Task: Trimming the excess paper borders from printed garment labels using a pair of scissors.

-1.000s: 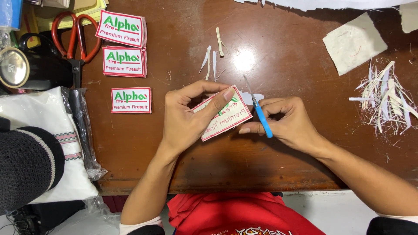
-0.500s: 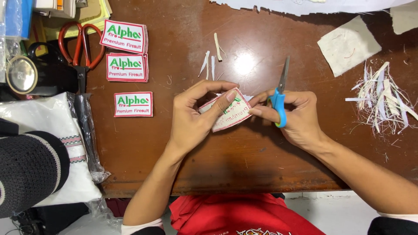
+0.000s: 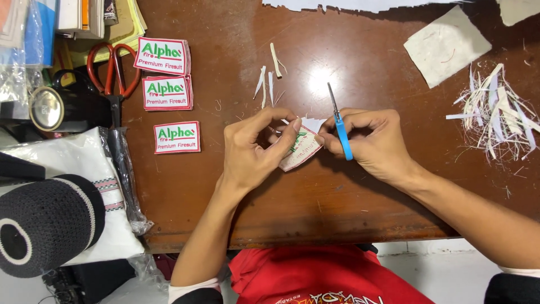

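The one camera sat on the person's head and looked straight down, close above the table (image 3: 185,225). The table's near edge ran along the picture's bottom.

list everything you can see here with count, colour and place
embroidered patch in hand: 1, white with red edge, table centre
finished patches: 3 spots, maybe stacked, left of centre
small scissors: 1, blue handle, right hand
large scissors: 1, red handles, upper left
trimmed strips: pile, white, right
cut slivers: few, white, top centre
backing square: 1, grey-white, upper right
wooden table: 1, brown
left hand: holds patch
right hand: holds small scissors
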